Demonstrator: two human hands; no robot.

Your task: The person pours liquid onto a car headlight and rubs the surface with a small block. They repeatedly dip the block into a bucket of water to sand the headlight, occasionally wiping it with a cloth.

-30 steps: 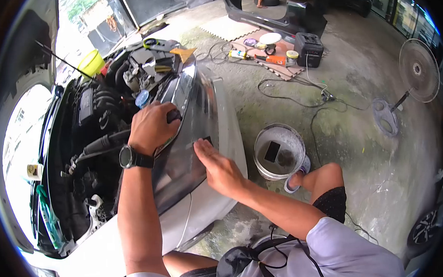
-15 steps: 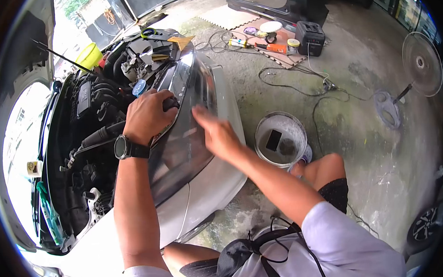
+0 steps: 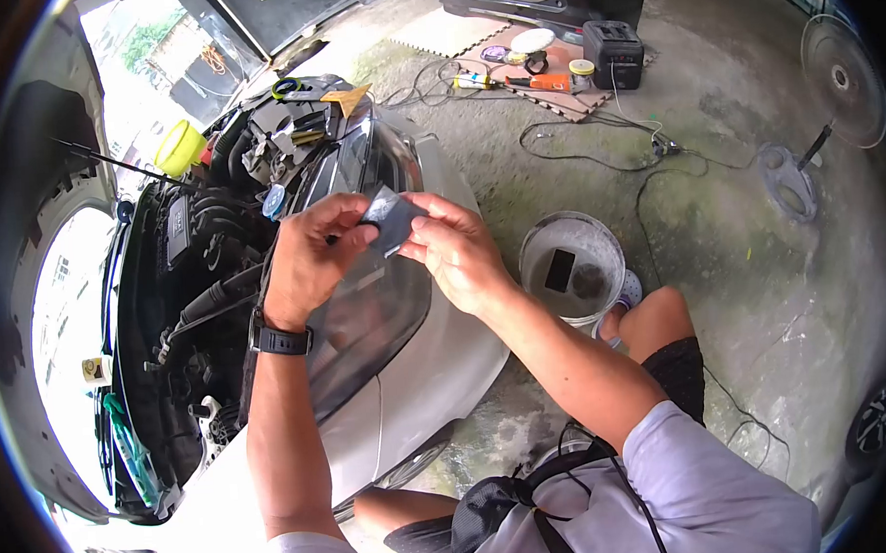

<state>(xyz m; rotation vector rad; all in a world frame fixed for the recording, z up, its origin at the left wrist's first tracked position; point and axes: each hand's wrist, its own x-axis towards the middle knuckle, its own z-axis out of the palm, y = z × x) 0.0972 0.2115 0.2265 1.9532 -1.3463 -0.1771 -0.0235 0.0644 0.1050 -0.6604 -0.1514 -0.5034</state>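
Above the car's headlight (image 3: pixel 365 321), my left hand (image 3: pixel 314 253) and my right hand (image 3: pixel 453 244) hold a small dark grey piece of sandpaper (image 3: pixel 390 219) between them. My left thumb and fingers pinch its left side, where a black edge shows. On its right side, my right thumb and fingers are closed on it. The sheet is tilted, with a lighter corner turned up. Beneath the hands, the headlight lens looks dull and greyish. A black watch is on my left wrist.
The engine bay (image 3: pixel 210 229) lies open at left under the raised hood (image 3: pixel 43 197). A white bucket (image 3: pixel 601 236) with a dark block inside stands beside my leg. Cables, an orange power tool (image 3: pixel 550 83), a black box (image 3: pixel 613 55) and a fan (image 3: pixel 839 81) are farther back.
Both hands have lifted off the headlight and come together around the sandpaper, which now shows. My left hand has turned from palm-down over the headlight edge to a pinch.
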